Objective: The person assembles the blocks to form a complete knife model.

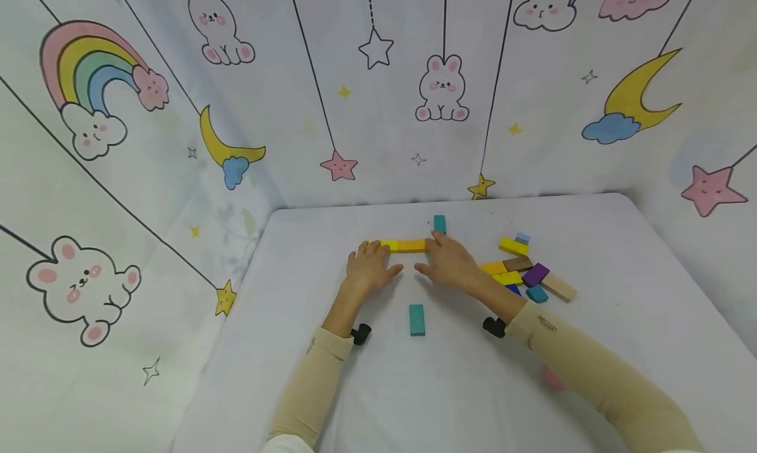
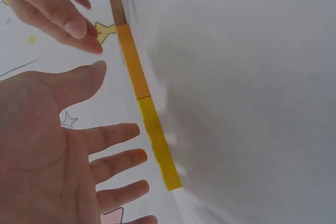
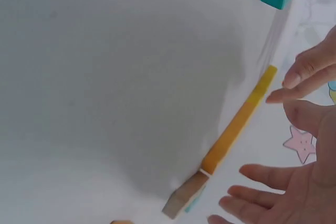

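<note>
A yellow block (image 2: 160,145), an orange block (image 2: 134,64) and a brown block (image 2: 117,9) lie end to end in a row across the table. My left hand (image 1: 369,269) has its fingers extended at the yellow block; its fingertips are close to that block, and contact is unclear. My right hand (image 1: 448,261) reaches to the row's right end, fingers extended near the brown block, which it hides in the head view. A thin gap shows between orange and brown in the right wrist view. Neither hand grips anything.
One teal block (image 1: 416,320) lies in front of the row, between the forearms. Behind the right hand is another teal block (image 1: 439,223). A loose pile on the right includes a purple block (image 1: 535,275), a tan block (image 1: 558,286) and several others, partly behind the right forearm.
</note>
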Motion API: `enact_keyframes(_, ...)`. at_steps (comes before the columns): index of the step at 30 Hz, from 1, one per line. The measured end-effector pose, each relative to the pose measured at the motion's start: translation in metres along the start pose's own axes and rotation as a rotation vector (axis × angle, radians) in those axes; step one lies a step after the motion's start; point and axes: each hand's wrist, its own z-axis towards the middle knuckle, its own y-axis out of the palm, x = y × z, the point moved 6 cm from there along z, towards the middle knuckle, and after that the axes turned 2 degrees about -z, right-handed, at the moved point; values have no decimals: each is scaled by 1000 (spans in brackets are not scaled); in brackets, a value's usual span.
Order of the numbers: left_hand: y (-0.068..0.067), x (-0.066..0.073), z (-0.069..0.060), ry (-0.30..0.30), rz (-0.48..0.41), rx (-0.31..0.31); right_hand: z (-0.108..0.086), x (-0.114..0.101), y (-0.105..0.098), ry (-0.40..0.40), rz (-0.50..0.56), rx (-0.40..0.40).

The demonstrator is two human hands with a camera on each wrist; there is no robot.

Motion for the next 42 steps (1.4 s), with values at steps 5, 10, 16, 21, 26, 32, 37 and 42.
enact_keyframes(5, 1, 8, 3, 41, -3, -10, -6, 12, -1, 42, 11, 5)
enact_keyframes(10, 2, 17, 6, 62, -42, -46, -9, 22, -1, 54, 25, 18)
enact_keyframes(16, 7, 22, 5, 57, -72, -83, -9, 29, 7, 61, 1, -8)
enact_keyframes(21, 9, 26, 3, 83, -83, -82, -11, 32, 13, 71, -21, -29)
enact_keyframes(26, 10, 29, 4, 95, -65, -75, -11, 34, 11, 69, -70, -14)
enact_keyframes(32, 10, 31, 6, 101, -55, -64, -11, 31, 5, 65, -71, -13)
enact_keyframes(37, 11, 31, 7, 87, -39, -63, -12, 26, 4, 57, -73, -43)
enact_keyframes(42, 12, 31, 8, 92, -33, -66, -14, 24, 4, 61, -90, -73)
